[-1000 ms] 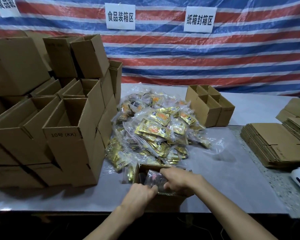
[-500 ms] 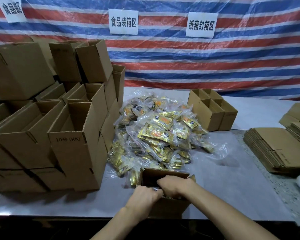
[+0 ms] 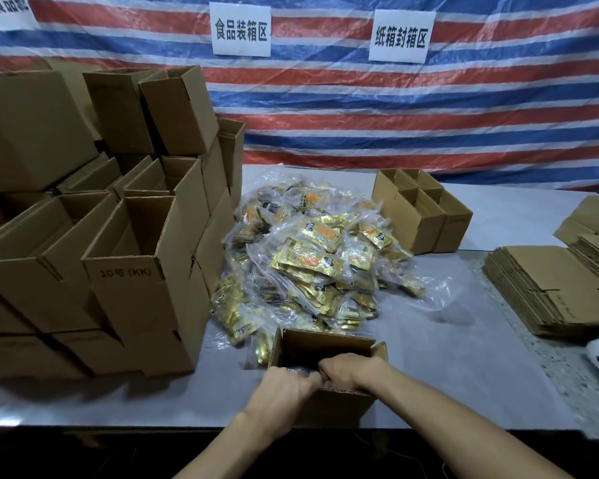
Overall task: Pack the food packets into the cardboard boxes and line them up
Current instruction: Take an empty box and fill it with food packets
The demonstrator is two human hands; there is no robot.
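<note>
Left hand (image 3: 284, 392) and right hand (image 3: 346, 369) meet knuckle to knuckle at the near rim of the open cardboard box (image 3: 325, 345), low in the centre of the frame. Both have their fingers curled down into the box's mouth. A second ago they held a clear packet (image 3: 303, 374) above the opening, plainly in sight. Half a second ago it was already sinking, and now only a glint of plastic shows between the knuckles. The fingers appear to be clenched on it, though the grip itself is mostly hidden by the backs of the hands.

The box has stayed where it was on the grey tabletop (image 3: 464, 357), just in front of the pile of food packets (image 3: 312, 264), which looks undisturbed.

I judge this to be the seating of one packet: it is pushed down inside and not yet let go. How full the box is cannot be told, as the hands cover its inside.

To the left of the frame the stack of made-up boxes (image 3: 135, 295) lies with open mouths. Right of the pile, further back, a small group of open boxes (image 3: 419, 219) stands side by side. Flattened cartons (image 3: 547, 288) lie at the right edge. With so large a pile left, the task looks far from done.
</note>
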